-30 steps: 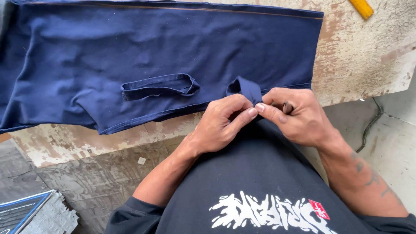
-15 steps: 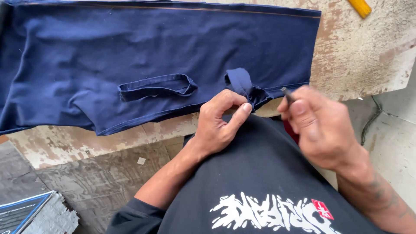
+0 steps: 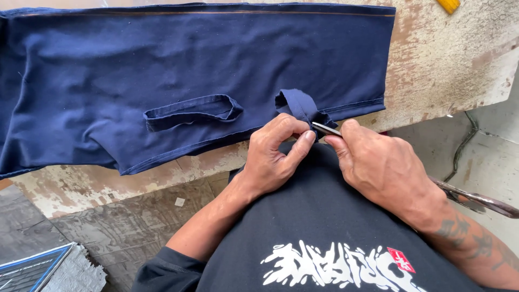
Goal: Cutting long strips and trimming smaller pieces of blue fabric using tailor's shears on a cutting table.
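1. Navy garment [image 3: 178, 70] is spread flat over the worn worktop [image 3: 448, 65], covering most of it. Its near hem runs just along the worktop's front edge.
2. At the garment's near-right corner a small fabric loop [image 3: 296, 104] sticks up, bunched and folded over, right at the hem.
3. Left hand [image 3: 273, 159] is pinching that loop between thumb and forefinger, the other fingers curled in, sitting just below the garment's near hem.
4. Right hand [image 3: 381, 167] is closed around a thin metal tool [image 3: 326, 128]. The tip pokes out past the fingers and touches the base of the loop. Can't tell exactly what kind of tool it is.
5. A second fabric strip [image 3: 189, 111] lies flat on the garment, left of the loop and well apart from both hands.
6. Right of the garment there's a bare stretch of chipped worktop, with a yellow object [image 3: 448, 5] at the far corner, cut off by the frame.
7. Below the garment's near hem the worktop drops off to a rough grey floor [image 3: 108, 227], open on the left side.
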